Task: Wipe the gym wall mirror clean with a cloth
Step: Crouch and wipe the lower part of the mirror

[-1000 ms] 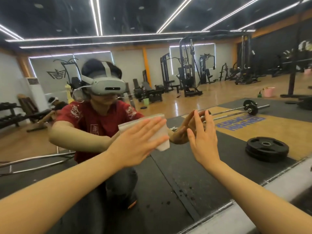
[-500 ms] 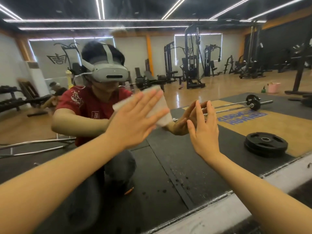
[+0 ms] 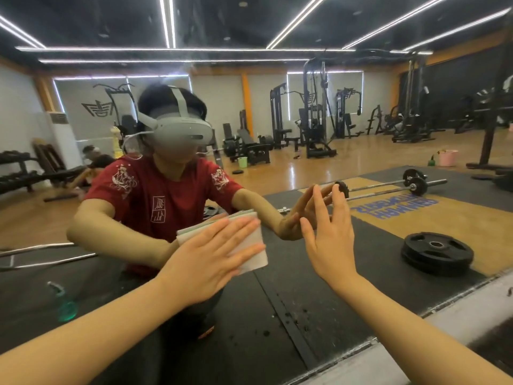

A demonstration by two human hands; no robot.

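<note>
Left hand (image 3: 211, 259) flat, fingers straight, pressing folded cloth (image 3: 255, 245) on mirror (image 3: 277, 120); right hand (image 3: 330, 237) open, empty, fingertips at glass; mirror btm edge (image 3: 388, 333) near below.

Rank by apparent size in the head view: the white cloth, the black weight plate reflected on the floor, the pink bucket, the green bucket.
1. White cloth, partly hidden by the left hand; black weight plate looks about alike, so no ranking between them.
2. Pink bucket.
3. Green bucket.
Reflected distance skews all of this.
</note>
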